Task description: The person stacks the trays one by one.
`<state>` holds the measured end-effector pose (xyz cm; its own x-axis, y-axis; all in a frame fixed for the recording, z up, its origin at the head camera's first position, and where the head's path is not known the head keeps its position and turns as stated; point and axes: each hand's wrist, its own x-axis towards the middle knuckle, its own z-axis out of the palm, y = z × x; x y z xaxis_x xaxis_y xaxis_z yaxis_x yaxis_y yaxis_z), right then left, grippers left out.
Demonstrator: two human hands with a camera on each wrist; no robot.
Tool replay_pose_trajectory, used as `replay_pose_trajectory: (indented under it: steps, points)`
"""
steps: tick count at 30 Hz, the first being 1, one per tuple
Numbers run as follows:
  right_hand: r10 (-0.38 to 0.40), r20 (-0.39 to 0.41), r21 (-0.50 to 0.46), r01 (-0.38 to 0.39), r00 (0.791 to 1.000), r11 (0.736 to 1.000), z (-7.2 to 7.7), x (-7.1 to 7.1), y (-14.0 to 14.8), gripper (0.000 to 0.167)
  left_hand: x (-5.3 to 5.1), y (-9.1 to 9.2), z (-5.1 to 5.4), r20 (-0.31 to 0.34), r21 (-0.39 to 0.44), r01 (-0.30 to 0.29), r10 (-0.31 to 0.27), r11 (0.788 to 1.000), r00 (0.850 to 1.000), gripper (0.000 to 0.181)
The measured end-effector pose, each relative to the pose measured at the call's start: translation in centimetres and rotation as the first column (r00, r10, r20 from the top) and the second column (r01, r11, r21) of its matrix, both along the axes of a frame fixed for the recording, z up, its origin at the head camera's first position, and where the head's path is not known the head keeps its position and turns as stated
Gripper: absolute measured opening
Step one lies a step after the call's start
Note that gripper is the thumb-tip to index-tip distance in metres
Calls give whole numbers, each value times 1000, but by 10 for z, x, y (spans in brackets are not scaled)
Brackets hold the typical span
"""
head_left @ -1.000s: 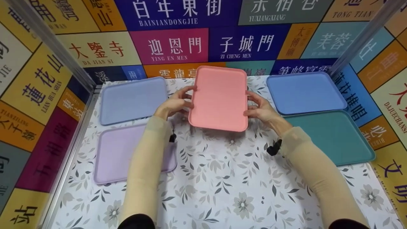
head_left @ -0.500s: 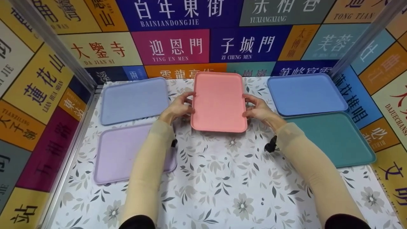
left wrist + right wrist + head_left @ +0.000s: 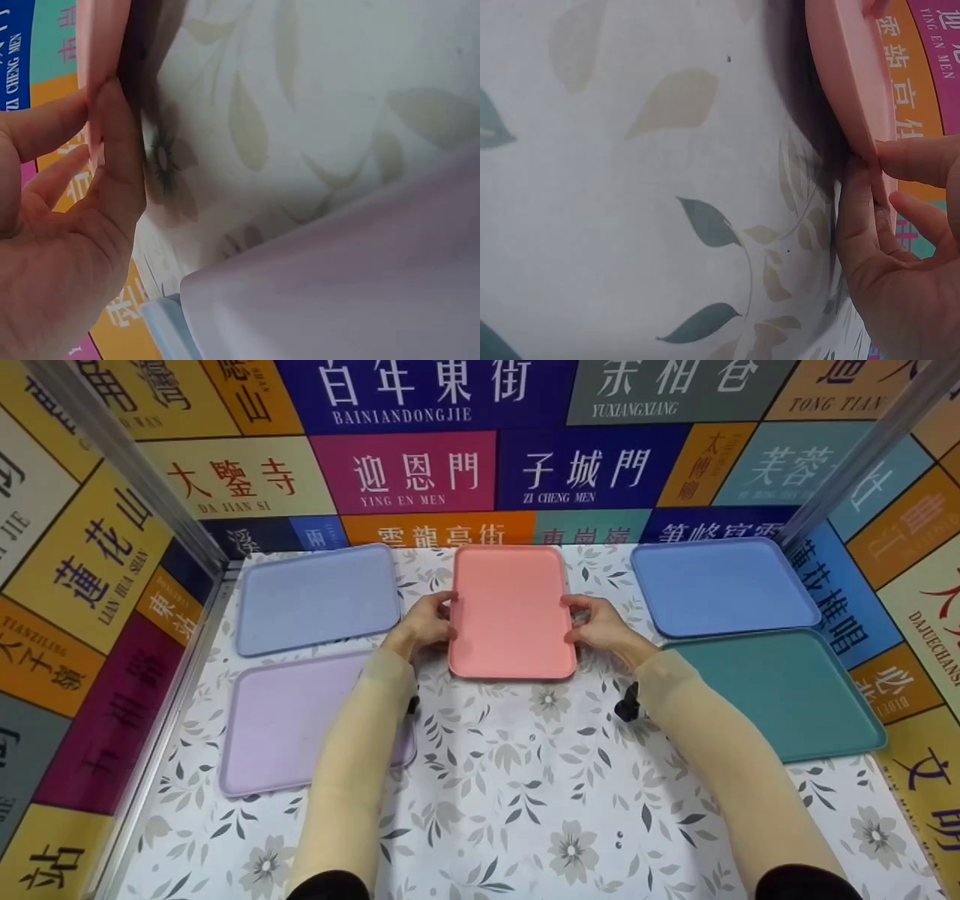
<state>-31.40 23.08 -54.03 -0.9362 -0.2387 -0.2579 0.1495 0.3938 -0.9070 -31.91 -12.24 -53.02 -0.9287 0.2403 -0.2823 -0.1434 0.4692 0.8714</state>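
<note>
The person's left hand (image 3: 427, 622) and right hand (image 3: 604, 624) pinched opposite edges of the pink tray (image 3: 511, 613), on or just above the counter (image 3: 487, 780) between the pale-blue tray (image 3: 319, 600) and blue tray (image 3: 724, 585), seemingly a placing step, next calling for a level, gentle release.
</note>
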Motion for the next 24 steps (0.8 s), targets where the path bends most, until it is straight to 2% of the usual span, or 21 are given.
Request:
replay_pose_trajectory:
  steps: [4,7,11,13,17,19,24]
  points:
    - [8,-21,42,-7,1000,999,0,-1,-1,84,-1,2,0,-73,-151,32,-44,988,996,90]
    - [-1,-32,80,4,999,997,0,-2,-1,78,-24,-1,-27,-102,-258,66,-95,964,990,90]
    - [-19,-58,138,27,998,990,1,-1,-3,72,-53,-2,-62,-87,-357,94,-133,929,987,92]
    - [-21,-78,165,34,997,986,1,0,-3,69,-55,-1,-63,-90,-398,103,-151,911,984,89]
    - [-9,-101,218,31,995,975,3,1,-5,64,-59,0,-67,-127,-434,109,-181,894,975,79]
    - [-2,-104,251,28,995,968,6,2,-6,61,-58,0,-66,-136,-438,104,-180,893,974,76]
    - [53,-107,338,-14,993,941,17,6,-9,51,-53,-2,-61,-106,-408,80,-134,910,985,75]
